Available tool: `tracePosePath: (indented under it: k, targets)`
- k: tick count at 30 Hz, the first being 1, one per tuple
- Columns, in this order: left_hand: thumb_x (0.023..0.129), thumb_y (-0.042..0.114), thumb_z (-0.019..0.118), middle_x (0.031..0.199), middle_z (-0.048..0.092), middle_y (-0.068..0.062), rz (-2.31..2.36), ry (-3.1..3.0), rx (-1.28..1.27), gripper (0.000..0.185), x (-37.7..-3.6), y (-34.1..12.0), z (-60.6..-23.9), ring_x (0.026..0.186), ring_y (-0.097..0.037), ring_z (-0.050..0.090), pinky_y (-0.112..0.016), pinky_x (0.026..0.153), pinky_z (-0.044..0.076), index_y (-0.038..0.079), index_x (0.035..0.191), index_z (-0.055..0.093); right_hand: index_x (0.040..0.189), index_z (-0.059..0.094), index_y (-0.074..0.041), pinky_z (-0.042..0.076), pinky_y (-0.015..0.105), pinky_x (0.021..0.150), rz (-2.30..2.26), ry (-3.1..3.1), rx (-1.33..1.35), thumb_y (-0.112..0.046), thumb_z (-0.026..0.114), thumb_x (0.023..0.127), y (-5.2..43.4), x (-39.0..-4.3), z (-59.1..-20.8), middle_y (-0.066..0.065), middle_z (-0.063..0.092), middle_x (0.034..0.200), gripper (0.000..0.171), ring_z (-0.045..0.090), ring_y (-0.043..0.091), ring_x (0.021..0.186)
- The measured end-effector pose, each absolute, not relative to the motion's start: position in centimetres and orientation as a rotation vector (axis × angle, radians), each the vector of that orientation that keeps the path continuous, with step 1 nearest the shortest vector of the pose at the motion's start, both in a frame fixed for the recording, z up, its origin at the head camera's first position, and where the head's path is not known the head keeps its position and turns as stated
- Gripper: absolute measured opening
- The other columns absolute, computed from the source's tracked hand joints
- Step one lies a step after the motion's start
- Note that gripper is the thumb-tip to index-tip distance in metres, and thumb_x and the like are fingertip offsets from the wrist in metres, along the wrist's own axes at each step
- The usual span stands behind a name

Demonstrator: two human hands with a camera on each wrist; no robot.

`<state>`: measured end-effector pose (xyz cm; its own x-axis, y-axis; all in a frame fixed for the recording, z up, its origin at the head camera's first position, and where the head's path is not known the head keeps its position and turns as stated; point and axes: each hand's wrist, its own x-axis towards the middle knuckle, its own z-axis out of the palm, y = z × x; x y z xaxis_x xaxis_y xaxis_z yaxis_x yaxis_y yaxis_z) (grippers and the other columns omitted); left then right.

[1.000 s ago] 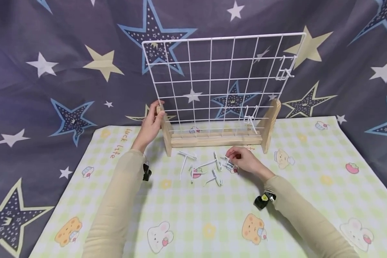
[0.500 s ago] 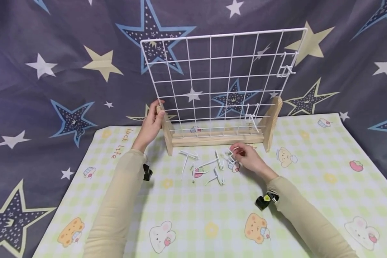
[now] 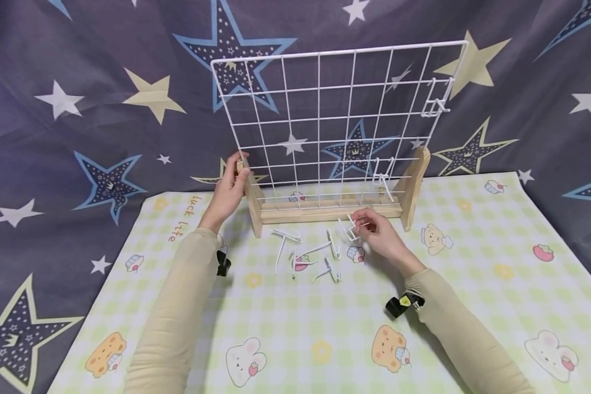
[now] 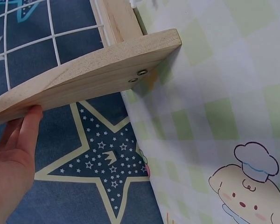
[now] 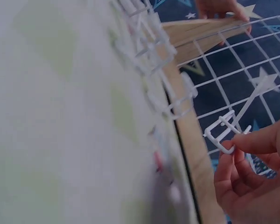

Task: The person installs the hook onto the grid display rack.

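A dark blue cloth [image 3: 79, 109] printed with stars hangs behind and spreads under a pale green checked mat [image 3: 295, 328] with cartoon animals, filling the lower half of the head view.

Just right of centre in the head view, the right hand [image 3: 381, 236] pinches one white wire hook [image 3: 351, 225] between thumb and fingertips. The hook sticks out to the left of the fingers, lifted clear of the mat and just in front of the wooden base. In the right wrist view the same hook [image 5: 224, 130] sits above the curled fingers [image 5: 252, 144], its square end toward the grid.

Left of the hand, near the middle of the frame, loose white hooks [image 3: 307, 253] lie scattered on the mat. About five can be made out, but they overlap and the exact number cannot be told.

Behind them stands a white wire grid [image 3: 335, 115], upright in a wooden stand [image 3: 330, 210] with two side feet. Two hooks hang on the grid: one at its upper right [image 3: 434, 105] and one at its lower right [image 3: 383, 176].

At centre left, the left hand [image 3: 229, 189] grips the top of the stand's left foot [image 3: 253, 202], thumb on the near side. In the left wrist view only the fingers [image 4: 23, 140] show at the lower left edge, touching the underside of the wooden foot [image 4: 93, 79]; the rest of the hand is cut off.

Both forearms wear beige sleeves [image 3: 177, 317], each with a small black device at the wrist.
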<state>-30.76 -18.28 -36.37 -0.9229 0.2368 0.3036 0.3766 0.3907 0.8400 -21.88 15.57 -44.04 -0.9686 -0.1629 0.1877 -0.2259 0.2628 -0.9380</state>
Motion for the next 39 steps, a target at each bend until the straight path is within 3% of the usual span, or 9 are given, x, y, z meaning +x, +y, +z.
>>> tracePosePath:
  k: [7,14,24,30,39]
  targets:
    - [0.105,0.029,0.04,0.123,0.055,-0.022,-1.553,-2.487,-0.561,0.044,-31.7,-18.7,-37.5,0.101,-0.034,0.055,-0.04,0.072,0.053,0.018,0.147,0.033,0.112,0.056,0.012,0.048,0.02,0.076,1.874,-2.391,0.372,0.014,0.054,0.086,14.8,-22.4,-43.1,0.024,0.06,0.096,0.026,0.056,0.024,0.085]
    - [0.104,0.033,0.04,0.122,0.055,-0.02,-1.536,-2.498,-0.546,0.045,-31.4,-18.5,-37.4,0.101,-0.031,0.056,-0.033,0.072,0.053,0.019,0.146,0.033,0.114,0.055,0.013,0.049,0.02,0.074,1.87,-2.36,0.384,0.013,0.055,0.086,14.2,-22.1,-41.2,0.024,0.06,0.097,0.028,0.056,0.019,0.082]
    - [0.105,0.03,0.039,0.123,0.054,-0.025,-1.556,-2.5,-0.546,0.044,-31.4,-18.4,-37.3,0.104,-0.034,0.056,-0.028,0.071,0.053,0.018,0.147,0.033,0.113,0.056,0.011,0.05,0.022,0.071,1.907,-2.309,0.452,0.015,0.053,0.086,12.9,-22.0,-38.8,0.026,0.059,0.097,0.027,0.058,0.03,0.083]
    - [0.106,0.02,0.04,0.122,0.053,-0.03,-1.595,-2.496,-0.553,0.042,-30.2,-18.0,-35.7,0.104,-0.041,0.055,-0.03,0.07,0.052,0.007,0.145,0.033,0.112,0.056,0.009,0.051,0.026,0.071,1.884,-2.299,0.481,0.012,0.055,0.088,12.6,-21.9,-37.0,0.025,0.059,0.098,0.024,0.057,0.034,0.084]
    - [0.106,0.019,0.038,0.122,0.052,-0.031,-1.596,-2.512,-0.557,0.042,-29.6,-17.8,-35.0,0.104,-0.043,0.054,-0.032,0.072,0.053,0.005,0.145,0.031,0.11,0.057,0.009,0.05,0.021,0.068,1.841,-2.249,0.498,0.014,0.057,0.086,12.9,-22.2,-35.5,0.025,0.06,0.097,0.024,0.058,0.018,0.079]
